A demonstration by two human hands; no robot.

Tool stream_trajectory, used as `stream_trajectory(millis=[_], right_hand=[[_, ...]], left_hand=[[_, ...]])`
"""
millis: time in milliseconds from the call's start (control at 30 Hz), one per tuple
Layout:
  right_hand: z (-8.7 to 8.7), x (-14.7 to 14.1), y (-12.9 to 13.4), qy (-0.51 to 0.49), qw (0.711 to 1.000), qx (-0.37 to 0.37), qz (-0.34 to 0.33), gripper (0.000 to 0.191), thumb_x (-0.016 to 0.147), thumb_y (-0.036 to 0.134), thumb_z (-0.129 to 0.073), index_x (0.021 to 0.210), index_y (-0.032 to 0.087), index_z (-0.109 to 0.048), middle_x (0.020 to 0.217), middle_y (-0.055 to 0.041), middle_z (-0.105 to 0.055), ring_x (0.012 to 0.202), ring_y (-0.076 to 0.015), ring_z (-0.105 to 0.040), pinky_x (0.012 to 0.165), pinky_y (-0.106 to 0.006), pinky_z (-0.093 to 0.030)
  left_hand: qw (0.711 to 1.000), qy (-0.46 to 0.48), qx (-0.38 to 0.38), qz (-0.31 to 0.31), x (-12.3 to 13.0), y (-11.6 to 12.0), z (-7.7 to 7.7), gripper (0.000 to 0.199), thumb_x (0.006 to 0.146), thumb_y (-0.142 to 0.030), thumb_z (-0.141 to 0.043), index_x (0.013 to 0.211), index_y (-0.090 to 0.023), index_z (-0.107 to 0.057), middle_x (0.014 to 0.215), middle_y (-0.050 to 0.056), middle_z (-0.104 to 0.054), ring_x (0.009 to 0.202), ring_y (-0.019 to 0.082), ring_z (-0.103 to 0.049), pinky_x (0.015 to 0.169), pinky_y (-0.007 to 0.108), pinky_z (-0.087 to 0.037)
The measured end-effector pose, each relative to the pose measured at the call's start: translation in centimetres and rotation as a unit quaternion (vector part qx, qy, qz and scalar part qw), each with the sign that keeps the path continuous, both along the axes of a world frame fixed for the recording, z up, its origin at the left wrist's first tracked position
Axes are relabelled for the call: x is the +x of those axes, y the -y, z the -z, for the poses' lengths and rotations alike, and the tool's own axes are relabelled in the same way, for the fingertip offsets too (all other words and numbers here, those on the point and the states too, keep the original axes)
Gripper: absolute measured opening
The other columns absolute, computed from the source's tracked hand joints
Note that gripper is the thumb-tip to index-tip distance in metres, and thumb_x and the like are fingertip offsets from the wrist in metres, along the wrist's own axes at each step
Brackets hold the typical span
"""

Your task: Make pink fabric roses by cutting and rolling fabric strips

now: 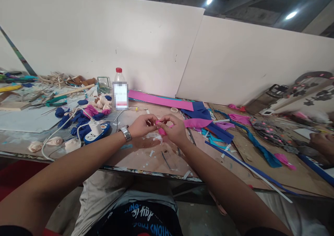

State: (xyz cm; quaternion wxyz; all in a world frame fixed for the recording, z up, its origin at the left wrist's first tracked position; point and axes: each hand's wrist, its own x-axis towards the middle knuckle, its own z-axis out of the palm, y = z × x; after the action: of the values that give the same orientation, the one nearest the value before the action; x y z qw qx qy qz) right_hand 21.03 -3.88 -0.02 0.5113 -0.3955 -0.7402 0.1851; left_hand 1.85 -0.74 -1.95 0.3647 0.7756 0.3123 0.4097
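Note:
Near the middle of the wooden table point(138, 152), my left hand point(144, 125) and my right hand point(173, 127) meet fingertip to fingertip. Both are closed on a small piece of pink material point(162, 131), pinched between thumbs and forefingers. From behind my right hand, a pink strip point(198, 123) extends to the right across blue pieces. A metal watch point(126, 133) is on my left wrist. The exact shape of the pinched part is mostly hidden by my fingers.
A red-capped bottle point(120, 90) stands behind my left hand. Left of it lie a power strip point(97, 133) with a white cable, blue and cream pieces, and pliers point(56, 100). Blue strips lie at right, with another person's hand point(322, 144) at the far right edge.

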Motion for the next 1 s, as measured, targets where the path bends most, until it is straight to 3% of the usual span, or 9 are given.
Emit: stream_trajectory(millis=[267, 467, 700, 1000], right_hand=[[-0.1, 0.1, -0.1, 0.000, 1.000, 0.019, 0.022, 0.016, 0.086, 0.036, -0.075, 0.084, 0.021, -0.070, 0.084, -0.0028, -0.071, 0.076, -0.0185, -0.062, 0.074, -0.034, -0.051], [0.0, 0.2, -0.4, -0.007, 1.000, 0.006, 0.023, 0.012, 0.085, 0.031, -0.076, 0.083, 0.020, -0.071, 0.084, -0.0025, -0.071, 0.078, -0.0183, -0.063, 0.074, -0.032, -0.050], [0.2, 0.3, -0.5, 0.000, 1.000, 0.003, 0.027, 0.015, 0.085, 0.034, -0.077, 0.082, 0.020, -0.071, 0.082, -0.0021, -0.070, 0.076, -0.0182, -0.062, 0.074, -0.033, -0.050], [0.0, 0.3, -0.4, -0.007, 1.000, 0.011, 0.025, 0.019, 0.086, 0.038, -0.076, 0.081, 0.021, -0.071, 0.081, -0.0029, -0.072, 0.076, -0.0190, -0.064, 0.073, -0.033, -0.051]], left_hand=[[1.000, 0.003, 0.027, 0.002, 0.0, 0.4, -0.4, 0.031, 0.095, -0.048, -0.059, 0.092, -0.018, -0.067, 0.081, 0.002, -0.065, 0.072, 0.014, -0.057, 0.066, 0.027, -0.045], [0.999, 0.023, 0.047, -0.016, -0.1, 0.3, -0.1, 0.035, 0.089, -0.040, -0.070, 0.116, -0.020, -0.060, 0.091, 0.003, -0.065, 0.076, 0.014, -0.060, 0.070, 0.028, -0.050], [0.991, -0.001, 0.126, -0.049, -0.1, 0.7, -0.5, 0.026, 0.090, -0.043, -0.067, 0.097, -0.019, -0.061, 0.089, 0.003, -0.065, 0.075, 0.014, -0.058, 0.069, 0.028, -0.047], [0.987, -0.013, 0.141, -0.075, 0.0, 1.0, -1.2, 0.029, 0.092, -0.047, -0.065, 0.091, -0.019, -0.071, 0.083, 0.005, -0.071, 0.072, 0.015, -0.060, 0.069, 0.029, -0.047]])
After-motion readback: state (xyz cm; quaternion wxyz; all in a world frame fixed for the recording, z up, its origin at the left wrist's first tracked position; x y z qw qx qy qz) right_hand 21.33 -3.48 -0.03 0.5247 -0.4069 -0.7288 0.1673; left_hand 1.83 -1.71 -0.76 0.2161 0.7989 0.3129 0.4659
